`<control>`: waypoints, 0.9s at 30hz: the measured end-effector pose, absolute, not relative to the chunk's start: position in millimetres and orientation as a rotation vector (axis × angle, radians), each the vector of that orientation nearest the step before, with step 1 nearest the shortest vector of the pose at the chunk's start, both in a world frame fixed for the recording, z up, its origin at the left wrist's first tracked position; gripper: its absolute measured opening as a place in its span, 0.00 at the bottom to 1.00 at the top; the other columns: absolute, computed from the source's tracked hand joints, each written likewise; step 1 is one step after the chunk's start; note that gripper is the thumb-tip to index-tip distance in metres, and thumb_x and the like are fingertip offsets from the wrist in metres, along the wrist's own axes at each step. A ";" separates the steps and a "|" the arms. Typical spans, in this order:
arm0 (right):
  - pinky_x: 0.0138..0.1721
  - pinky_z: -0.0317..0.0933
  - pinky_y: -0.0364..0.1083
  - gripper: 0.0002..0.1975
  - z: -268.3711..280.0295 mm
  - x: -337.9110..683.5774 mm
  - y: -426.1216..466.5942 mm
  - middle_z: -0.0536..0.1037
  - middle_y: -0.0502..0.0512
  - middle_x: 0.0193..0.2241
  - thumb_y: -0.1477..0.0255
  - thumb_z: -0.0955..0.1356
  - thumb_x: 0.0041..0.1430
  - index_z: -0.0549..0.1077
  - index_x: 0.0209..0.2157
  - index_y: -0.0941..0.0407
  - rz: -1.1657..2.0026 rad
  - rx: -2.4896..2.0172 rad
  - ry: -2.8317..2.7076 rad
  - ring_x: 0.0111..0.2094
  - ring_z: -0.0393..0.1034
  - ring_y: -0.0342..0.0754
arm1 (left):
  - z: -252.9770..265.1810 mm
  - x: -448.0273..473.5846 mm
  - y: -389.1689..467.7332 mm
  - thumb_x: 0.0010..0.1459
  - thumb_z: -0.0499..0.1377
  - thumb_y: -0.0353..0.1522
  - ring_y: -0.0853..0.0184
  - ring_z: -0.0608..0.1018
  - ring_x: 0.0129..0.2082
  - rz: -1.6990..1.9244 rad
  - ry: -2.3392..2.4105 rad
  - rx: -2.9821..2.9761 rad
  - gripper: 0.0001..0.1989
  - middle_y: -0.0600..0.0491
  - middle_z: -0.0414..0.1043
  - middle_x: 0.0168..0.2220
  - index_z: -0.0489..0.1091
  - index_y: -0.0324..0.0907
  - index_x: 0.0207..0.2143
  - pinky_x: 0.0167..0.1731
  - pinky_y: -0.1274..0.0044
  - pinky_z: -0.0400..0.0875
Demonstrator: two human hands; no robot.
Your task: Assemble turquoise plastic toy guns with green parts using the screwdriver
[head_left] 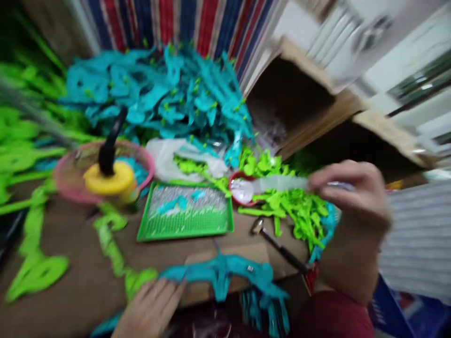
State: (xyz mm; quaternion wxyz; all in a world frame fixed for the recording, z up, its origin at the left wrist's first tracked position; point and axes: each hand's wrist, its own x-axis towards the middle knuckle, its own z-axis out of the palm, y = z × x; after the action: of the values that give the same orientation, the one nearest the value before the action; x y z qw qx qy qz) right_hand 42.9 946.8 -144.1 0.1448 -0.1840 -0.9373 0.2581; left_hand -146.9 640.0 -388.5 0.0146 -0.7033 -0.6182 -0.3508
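Observation:
My left hand (151, 300) lies at the bench's front edge, fingers stretched out flat against the left end of a blue plastic piece (220, 272). That piece is long and branching, with a small dark pin-like tip standing up from its middle. Raised at the right, my right hand (352, 192) pinches a long, translucent whitish tool (283, 183), blurred by motion; its kind is unclear. The tool's far end reaches over a small red bowl (232, 174) with whitish contents. Below the blue piece is a flat brown board (246, 253).
A green tray (186, 227) holds small metallic bits and blue scraps. A hammer (278, 244) lies right of it. Left stands a yellow-lidded container (109, 177) by a pink basket (72, 188). Blue pieces (151, 89) and green pieces (303, 211) are heaped around; cardboard boxes (310, 70) stand behind.

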 end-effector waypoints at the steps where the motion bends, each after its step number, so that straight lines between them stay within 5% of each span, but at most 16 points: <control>1: 0.28 0.61 0.42 0.11 -146.5 42.3 918.3 0.80 0.50 0.24 0.61 0.70 0.64 0.80 0.32 0.51 0.943 -0.347 -2.772 0.25 0.73 0.40 | -382.3 -145.2 624.8 0.68 0.57 0.31 0.65 0.76 0.40 -1.110 -1.985 -2.173 0.14 0.49 0.74 0.44 0.66 0.43 0.55 0.46 0.71 0.72; 6: 0.22 0.53 0.39 0.14 -203.5 -12.5 805.0 0.71 0.46 0.19 0.65 0.69 0.66 0.77 0.29 0.58 1.679 -0.330 -2.491 0.19 0.60 0.35 | -333.5 -172.8 608.0 0.65 0.60 0.41 0.57 0.74 0.50 -1.385 -2.273 -2.195 0.28 0.41 0.69 0.54 0.59 0.39 0.62 0.47 0.68 0.71; 11: 0.22 0.53 0.38 0.24 -262.8 -68.8 772.3 0.62 0.43 0.17 0.52 0.63 0.68 0.74 0.34 0.60 1.968 -0.342 -2.183 0.18 0.55 0.35 | -313.8 -213.4 601.8 0.66 0.56 0.48 0.63 0.78 0.34 -1.749 -2.745 -2.908 0.18 0.52 0.78 0.37 0.73 0.45 0.46 0.33 0.74 0.74; 13: 0.26 0.60 0.40 0.24 -283.7 -69.9 765.4 0.67 0.45 0.23 0.51 0.61 0.68 0.72 0.45 0.59 1.861 -0.354 -2.229 0.23 0.62 0.38 | -324.5 -229.9 589.1 0.60 0.59 0.52 0.63 0.78 0.31 -2.265 -3.005 -2.554 0.21 0.52 0.78 0.34 0.75 0.46 0.42 0.29 0.75 0.74; 15: 0.38 0.68 0.47 0.28 -309.4 -62.5 754.2 0.74 0.53 0.35 0.51 0.65 0.65 0.67 0.54 0.58 1.527 -0.358 -2.416 0.36 0.70 0.46 | -342.4 -242.4 576.7 0.58 0.62 0.52 0.62 0.78 0.35 -2.547 -3.192 -1.567 0.21 0.52 0.79 0.38 0.76 0.47 0.43 0.30 0.75 0.74; 18: 0.55 0.61 0.62 0.37 -352.9 -48.8 735.3 0.69 0.69 0.56 0.52 0.73 0.54 0.64 0.58 0.59 0.894 -0.211 -2.798 0.56 0.62 0.62 | -370.1 -250.4 565.0 0.60 0.61 0.49 0.63 0.76 0.40 -2.565 -3.188 -0.776 0.23 0.50 0.76 0.42 0.74 0.45 0.50 0.34 0.77 0.72; 20: 0.57 0.58 0.65 0.36 -376.8 -42.6 726.9 0.65 0.72 0.60 0.54 0.74 0.55 0.64 0.58 0.60 0.690 -0.123 -2.936 0.59 0.58 0.65 | -382.5 -249.0 561.5 0.60 0.62 0.49 0.66 0.74 0.35 -2.642 -3.206 -0.777 0.24 0.50 0.75 0.37 0.74 0.41 0.50 0.31 0.79 0.70; 23: 0.51 0.63 0.58 0.17 -396.4 -35.9 723.9 0.71 0.68 0.53 0.63 0.67 0.66 0.69 0.51 0.59 0.666 -0.217 -2.884 0.51 0.64 0.58 | -388.8 -239.2 559.1 0.62 0.59 0.49 0.66 0.73 0.31 -2.483 -3.269 -1.249 0.24 0.50 0.75 0.35 0.74 0.39 0.49 0.31 0.77 0.70; 27: 0.44 0.63 0.53 0.04 -402.1 -28.0 728.4 0.75 0.61 0.40 0.73 0.65 0.66 0.72 0.39 0.57 0.602 -0.489 -2.763 0.42 0.65 0.55 | -388.3 -219.0 559.9 0.67 0.53 0.46 0.60 0.78 0.44 -1.793 -3.008 -2.323 0.21 0.49 0.76 0.48 0.72 0.46 0.54 0.47 0.69 0.73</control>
State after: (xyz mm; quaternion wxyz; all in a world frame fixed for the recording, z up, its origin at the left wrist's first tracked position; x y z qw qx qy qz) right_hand -28.0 728.4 -402.1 0.1356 -0.1687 -0.9539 0.2077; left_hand -219.0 559.9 -388.3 -0.5056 -0.4769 -0.6175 -0.3682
